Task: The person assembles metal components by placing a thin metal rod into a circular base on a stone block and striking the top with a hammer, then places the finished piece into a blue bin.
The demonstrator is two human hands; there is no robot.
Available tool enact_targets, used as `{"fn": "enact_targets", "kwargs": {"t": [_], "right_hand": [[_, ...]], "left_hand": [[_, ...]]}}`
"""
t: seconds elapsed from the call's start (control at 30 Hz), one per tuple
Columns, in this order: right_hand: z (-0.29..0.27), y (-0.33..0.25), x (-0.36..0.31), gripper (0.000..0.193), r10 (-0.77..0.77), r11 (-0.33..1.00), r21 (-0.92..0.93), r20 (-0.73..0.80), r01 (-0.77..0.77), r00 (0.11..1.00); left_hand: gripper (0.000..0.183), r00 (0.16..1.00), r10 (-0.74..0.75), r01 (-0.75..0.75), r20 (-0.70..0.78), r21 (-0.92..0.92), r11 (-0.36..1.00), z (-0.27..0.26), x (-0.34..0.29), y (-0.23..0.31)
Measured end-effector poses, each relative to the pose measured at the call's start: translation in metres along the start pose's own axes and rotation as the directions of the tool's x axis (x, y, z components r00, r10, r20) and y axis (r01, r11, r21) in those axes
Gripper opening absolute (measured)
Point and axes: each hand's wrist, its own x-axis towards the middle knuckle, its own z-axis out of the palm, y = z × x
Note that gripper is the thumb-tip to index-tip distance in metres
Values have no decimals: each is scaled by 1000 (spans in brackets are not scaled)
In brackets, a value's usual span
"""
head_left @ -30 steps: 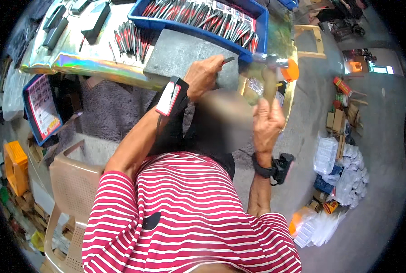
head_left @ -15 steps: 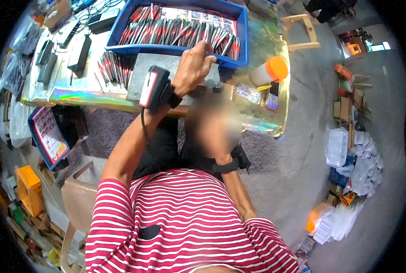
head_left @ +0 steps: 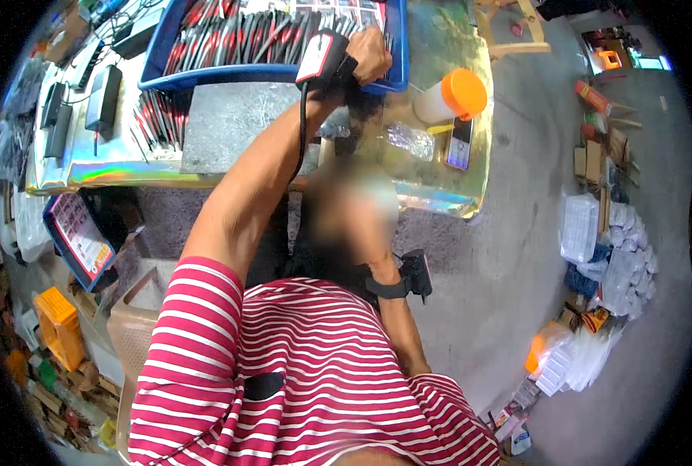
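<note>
Near the printed sheet (head_left: 361,11) in the blue bin (head_left: 198,78), the left hand (head_left: 371,56) curls, right hand (head_left: 365,225) blurred, both grips unclear.

Wide fisheye view from the left of two side-by-side cameras on the person's head, facing steeply down and forward: the red, white-striped cloth shirt (head_left: 315,373) spreads close below the lens, the shiny, iridescent-edged worktable (head_left: 445,43) lies farther ahead in the upper part, smooth grey floor (head_left: 548,155) stretches away at right, and straight edges curve near the rim
</note>
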Motion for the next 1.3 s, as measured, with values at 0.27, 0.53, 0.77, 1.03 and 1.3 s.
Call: {"fn": "enact_targets", "kwargs": {"t": [0.27,0.53,0.77,1.03,1.3], "right_hand": [[-30,-15,23,12,-86,996,0,-280,90,956],[-47,29,80,10,-307,914,-377,-396,151,865],[-41,20,85,10,-470,740,-650,-313,175,825],[-46,25,92,9,-534,580,-791,-190,194,824],[-57,27,100,10,-533,389,-890,-4,240,846]], "left_hand": [[22,997,-67,66,-25,-43,997,7,-7,1],[22,940,-342,332,-3,-229,915,-66,-49,27],[19,806,-542,409,-237,-439,800,-169,-127,33],[15,540,-733,495,-414,-548,674,-219,-202,-10],[12,440,-776,570,-453,-527,630,-230,-233,-26]]}}
